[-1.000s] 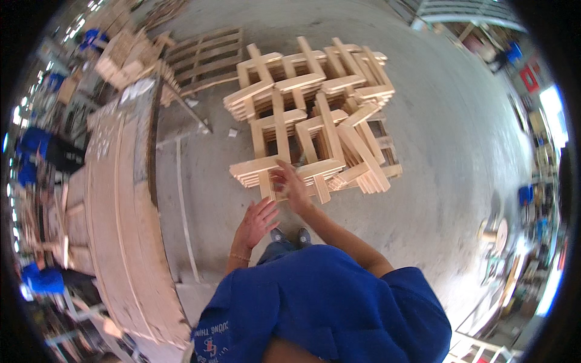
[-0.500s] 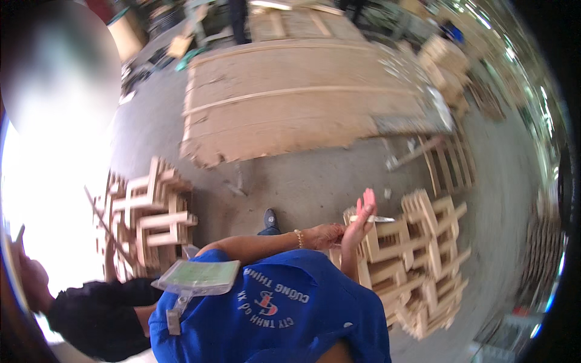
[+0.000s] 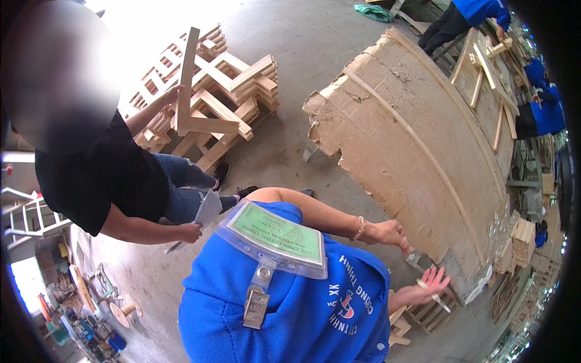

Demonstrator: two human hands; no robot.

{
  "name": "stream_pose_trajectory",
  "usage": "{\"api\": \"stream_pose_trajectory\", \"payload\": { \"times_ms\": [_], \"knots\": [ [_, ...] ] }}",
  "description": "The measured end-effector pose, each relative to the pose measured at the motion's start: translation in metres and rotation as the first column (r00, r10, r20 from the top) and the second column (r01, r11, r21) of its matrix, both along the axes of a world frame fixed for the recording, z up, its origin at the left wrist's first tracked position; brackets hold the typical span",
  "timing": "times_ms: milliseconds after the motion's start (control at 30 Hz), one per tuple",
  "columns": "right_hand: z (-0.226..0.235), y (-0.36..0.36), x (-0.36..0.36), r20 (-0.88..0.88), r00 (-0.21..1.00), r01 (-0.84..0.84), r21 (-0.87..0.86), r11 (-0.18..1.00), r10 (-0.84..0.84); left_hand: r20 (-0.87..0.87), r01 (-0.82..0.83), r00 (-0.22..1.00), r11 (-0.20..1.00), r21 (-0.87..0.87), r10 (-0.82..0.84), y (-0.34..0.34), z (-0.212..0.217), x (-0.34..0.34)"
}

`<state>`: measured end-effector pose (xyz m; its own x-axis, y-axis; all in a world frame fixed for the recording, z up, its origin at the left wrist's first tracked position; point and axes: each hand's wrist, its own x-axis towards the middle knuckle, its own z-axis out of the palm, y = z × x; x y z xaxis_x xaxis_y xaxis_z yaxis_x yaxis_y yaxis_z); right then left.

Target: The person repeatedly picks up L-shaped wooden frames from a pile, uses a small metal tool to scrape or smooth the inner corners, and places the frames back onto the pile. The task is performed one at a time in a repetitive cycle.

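Note:
My left hand [image 3: 389,233], with a beaded bracelet at the wrist, is closed in a pinch. A small greyish flat piece [image 3: 414,259] shows at its fingertips; its kind is unclear. Just nearer, my right hand [image 3: 425,288] has its palm up and fingers partly spread. Across it lies a slender pale tool [image 3: 441,304], held at the thumb side; its exact kind is too small to tell. Both hands are in front of the near right corner of a cardboard-covered table [image 3: 417,163], apart from each other.
At the left, a person in black [image 3: 103,175] holds an L-shaped wooden piece [image 3: 187,78] and papers [image 3: 209,207]. Behind it stands a stack of wooden frames [image 3: 254,78]. More wooden pieces [image 3: 399,327] are beneath my right arm. Another worker [image 3: 460,24] stands beyond the table.
My view has swung left, bringing the person in black and the frame stack further into view. My hands, close together before, are now apart. The L-shaped piece is now in the person's hand.

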<state>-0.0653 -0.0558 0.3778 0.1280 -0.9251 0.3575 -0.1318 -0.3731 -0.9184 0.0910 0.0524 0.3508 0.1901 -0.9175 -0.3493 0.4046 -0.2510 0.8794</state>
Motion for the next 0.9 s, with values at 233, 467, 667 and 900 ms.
{"api": "stream_pose_trajectory", "payload": {
  "times_ms": [233,467,667,900],
  "knots": [
    [-0.021,-0.06,-0.034,-0.142,0.966,0.248,0.252,0.935,-0.218,-0.264,-0.187,0.953,0.975,-0.121,0.15,-0.031,-0.019,0.049],
    [-0.047,-0.143,-0.041,-0.1,0.981,0.196,0.504,0.841,-0.169,-0.131,-0.269,0.96,0.947,-0.178,0.248,-0.071,-0.026,0.069],
    [-0.047,-0.213,-0.028,0.087,0.996,-0.047,0.528,0.848,0.001,-0.151,-0.409,0.909,0.901,-0.144,0.388,-0.083,0.029,0.081],
    [-0.039,-0.252,0.038,0.304,0.949,-0.254,0.559,0.789,0.09,-0.17,-0.643,0.764,0.755,-0.126,0.623,-0.062,0.041,0.101]
  ]
}}
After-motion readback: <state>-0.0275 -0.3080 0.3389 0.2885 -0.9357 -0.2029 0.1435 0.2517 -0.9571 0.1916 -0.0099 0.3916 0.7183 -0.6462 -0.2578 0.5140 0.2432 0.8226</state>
